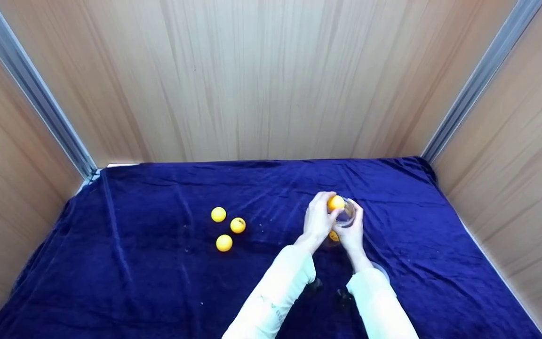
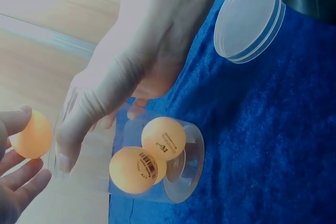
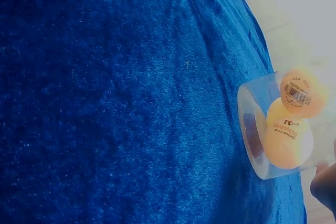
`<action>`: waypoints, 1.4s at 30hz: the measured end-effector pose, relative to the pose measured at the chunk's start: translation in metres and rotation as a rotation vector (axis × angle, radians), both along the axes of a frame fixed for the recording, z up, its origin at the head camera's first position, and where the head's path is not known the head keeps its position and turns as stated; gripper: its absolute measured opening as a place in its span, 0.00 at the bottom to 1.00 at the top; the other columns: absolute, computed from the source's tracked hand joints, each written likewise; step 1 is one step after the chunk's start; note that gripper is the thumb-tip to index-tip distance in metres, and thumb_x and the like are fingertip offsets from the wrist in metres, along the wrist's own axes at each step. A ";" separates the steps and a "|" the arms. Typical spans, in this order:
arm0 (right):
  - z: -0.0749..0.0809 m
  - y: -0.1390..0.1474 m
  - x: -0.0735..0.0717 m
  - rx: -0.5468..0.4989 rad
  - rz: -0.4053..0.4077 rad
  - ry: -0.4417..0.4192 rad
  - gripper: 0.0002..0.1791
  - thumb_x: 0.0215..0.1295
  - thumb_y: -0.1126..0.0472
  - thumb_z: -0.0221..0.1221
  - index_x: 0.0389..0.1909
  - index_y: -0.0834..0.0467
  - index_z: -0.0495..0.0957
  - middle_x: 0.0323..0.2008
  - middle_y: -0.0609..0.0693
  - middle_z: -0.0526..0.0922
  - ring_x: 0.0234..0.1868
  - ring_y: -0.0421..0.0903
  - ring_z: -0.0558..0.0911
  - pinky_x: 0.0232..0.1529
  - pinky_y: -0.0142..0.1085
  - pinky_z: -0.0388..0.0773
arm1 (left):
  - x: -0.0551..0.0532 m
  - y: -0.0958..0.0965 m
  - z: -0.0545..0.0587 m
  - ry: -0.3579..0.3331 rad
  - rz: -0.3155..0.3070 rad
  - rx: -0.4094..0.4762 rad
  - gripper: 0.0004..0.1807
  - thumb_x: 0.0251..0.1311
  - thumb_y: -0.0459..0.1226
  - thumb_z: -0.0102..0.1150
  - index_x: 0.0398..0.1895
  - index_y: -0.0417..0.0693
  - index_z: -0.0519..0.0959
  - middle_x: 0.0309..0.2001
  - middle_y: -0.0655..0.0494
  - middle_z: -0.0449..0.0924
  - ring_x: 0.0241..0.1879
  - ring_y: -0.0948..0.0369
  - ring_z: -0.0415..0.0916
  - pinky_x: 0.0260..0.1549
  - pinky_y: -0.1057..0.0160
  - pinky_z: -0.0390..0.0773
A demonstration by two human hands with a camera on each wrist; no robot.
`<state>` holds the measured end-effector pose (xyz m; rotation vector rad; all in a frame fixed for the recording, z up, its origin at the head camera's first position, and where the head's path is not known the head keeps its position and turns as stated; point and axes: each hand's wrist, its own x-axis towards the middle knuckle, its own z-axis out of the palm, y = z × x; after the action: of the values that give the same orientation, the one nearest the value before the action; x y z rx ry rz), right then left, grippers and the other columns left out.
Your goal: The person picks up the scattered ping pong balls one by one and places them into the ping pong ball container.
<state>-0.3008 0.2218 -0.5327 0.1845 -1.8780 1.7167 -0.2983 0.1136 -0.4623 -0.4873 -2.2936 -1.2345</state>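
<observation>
My left hand (image 1: 317, 220) pinches an orange ping-pong ball (image 1: 336, 203) between thumb and fingers, right at the mouth of a clear plastic jar (image 1: 345, 223). Around the jar's upper part, my right hand (image 1: 353, 233) grips with thumb and fingers. In the left wrist view the jar (image 2: 195, 174) stands upright on the cloth, with three balls lying at its bottom; one ball (image 2: 164, 139) shows printed lettering. The right wrist view shows the jar's base (image 3: 251, 132) and the same balls, with only a fingertip of the right hand (image 3: 325, 184) at the edge.
Three loose orange balls (image 1: 224, 243) lie grouped on the dark blue cloth (image 1: 148, 282), left of the hands. A clear round lid (image 2: 247, 19) rests on the cloth near the right forearm, partly covered by the sleeve in the head view. Wooden panels (image 1: 271, 80) enclose the back and sides.
</observation>
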 end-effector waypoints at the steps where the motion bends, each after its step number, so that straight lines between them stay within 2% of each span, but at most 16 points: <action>1: -0.004 0.001 -0.002 -0.002 0.007 0.016 0.40 0.37 0.73 0.65 0.56 0.68 0.57 0.53 0.64 0.67 0.54 0.56 0.65 0.53 0.34 0.62 | 0.000 0.000 0.000 -0.004 0.000 -0.004 0.20 0.45 0.37 0.65 0.44 0.41 0.76 0.42 0.54 0.76 0.44 0.60 0.74 0.45 0.68 0.70; 4: -0.012 0.003 -0.006 -0.046 0.058 0.099 0.41 0.37 0.69 0.67 0.56 0.64 0.59 0.52 0.60 0.68 0.53 0.52 0.67 0.48 0.30 0.65 | 0.000 0.001 0.000 -0.004 -0.001 -0.002 0.22 0.45 0.36 0.65 0.46 0.41 0.75 0.44 0.53 0.75 0.45 0.59 0.73 0.46 0.67 0.69; 7: -0.014 0.003 -0.007 -0.076 0.087 0.119 0.41 0.36 0.70 0.66 0.56 0.64 0.60 0.52 0.60 0.68 0.53 0.53 0.67 0.43 0.27 0.67 | 0.001 -0.001 -0.001 -0.002 0.009 0.002 0.22 0.46 0.37 0.65 0.47 0.41 0.75 0.44 0.53 0.75 0.45 0.59 0.73 0.46 0.66 0.70; 10: -0.008 0.002 -0.004 -0.052 0.063 0.065 0.41 0.35 0.74 0.65 0.56 0.69 0.57 0.53 0.64 0.66 0.53 0.56 0.66 0.45 0.30 0.68 | 0.003 -0.003 -0.001 0.002 0.017 0.001 0.20 0.48 0.38 0.63 0.46 0.41 0.75 0.43 0.53 0.75 0.44 0.59 0.73 0.45 0.66 0.70; 14: 0.005 -0.003 0.003 -0.059 0.052 -0.007 0.42 0.34 0.82 0.62 0.55 0.73 0.54 0.53 0.70 0.63 0.53 0.54 0.66 0.49 0.38 0.66 | 0.006 -0.010 -0.001 0.004 0.015 0.007 0.20 0.50 0.37 0.62 0.46 0.39 0.74 0.42 0.50 0.76 0.43 0.58 0.73 0.45 0.66 0.70; 18: 0.015 -0.009 0.009 -0.125 0.066 -0.045 0.42 0.34 0.84 0.60 0.55 0.74 0.53 0.53 0.70 0.63 0.51 0.49 0.67 0.45 0.40 0.70 | 0.009 -0.018 -0.003 -0.012 0.009 0.021 0.21 0.50 0.37 0.61 0.48 0.38 0.72 0.41 0.49 0.76 0.42 0.56 0.73 0.45 0.64 0.70; 21: 0.005 -0.006 0.004 -0.139 0.063 -0.043 0.42 0.35 0.81 0.63 0.56 0.71 0.54 0.52 0.65 0.65 0.51 0.47 0.68 0.40 0.34 0.73 | 0.012 -0.025 -0.006 -0.028 0.006 0.025 0.22 0.50 0.38 0.61 0.48 0.37 0.71 0.40 0.49 0.75 0.42 0.55 0.73 0.44 0.63 0.71; 23: -0.008 -0.002 -0.004 -0.129 0.059 -0.021 0.43 0.35 0.77 0.66 0.57 0.66 0.56 0.52 0.64 0.66 0.51 0.48 0.68 0.41 0.31 0.72 | 0.014 -0.031 -0.008 -0.045 0.000 0.031 0.22 0.50 0.37 0.61 0.48 0.37 0.71 0.40 0.48 0.76 0.41 0.54 0.74 0.43 0.63 0.71; 26: -0.032 0.008 -0.021 -0.088 0.048 0.026 0.45 0.34 0.70 0.70 0.57 0.59 0.58 0.53 0.65 0.65 0.52 0.54 0.67 0.46 0.27 0.68 | 0.016 -0.040 -0.010 -0.064 -0.015 0.044 0.21 0.49 0.35 0.61 0.47 0.36 0.71 0.39 0.47 0.76 0.39 0.54 0.74 0.41 0.64 0.72; 29: -0.051 0.015 -0.034 -0.070 0.058 0.071 0.46 0.34 0.67 0.72 0.57 0.54 0.59 0.54 0.67 0.65 0.53 0.62 0.65 0.47 0.27 0.67 | 0.019 -0.050 -0.013 -0.078 -0.028 0.045 0.20 0.48 0.33 0.61 0.46 0.36 0.71 0.39 0.46 0.76 0.38 0.53 0.75 0.40 0.64 0.73; 35: -0.056 0.017 -0.037 -0.060 0.051 0.091 0.45 0.34 0.65 0.72 0.57 0.54 0.59 0.52 0.63 0.68 0.53 0.65 0.65 0.46 0.28 0.69 | 0.024 -0.071 -0.018 -0.111 -0.032 0.028 0.18 0.49 0.33 0.60 0.44 0.36 0.72 0.39 0.46 0.75 0.38 0.54 0.74 0.41 0.63 0.72; 42: -0.059 0.017 -0.043 -0.113 0.096 0.118 0.45 0.33 0.72 0.71 0.56 0.55 0.59 0.52 0.71 0.65 0.54 0.67 0.62 0.44 0.29 0.71 | 0.031 -0.098 -0.023 -0.103 -0.030 0.024 0.16 0.48 0.31 0.60 0.42 0.36 0.74 0.38 0.48 0.76 0.36 0.55 0.75 0.38 0.63 0.73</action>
<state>-0.3433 0.2392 -0.5922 0.3294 -1.7072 1.8288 -0.2668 0.0160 -0.4849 -0.4614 -2.3618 -1.3279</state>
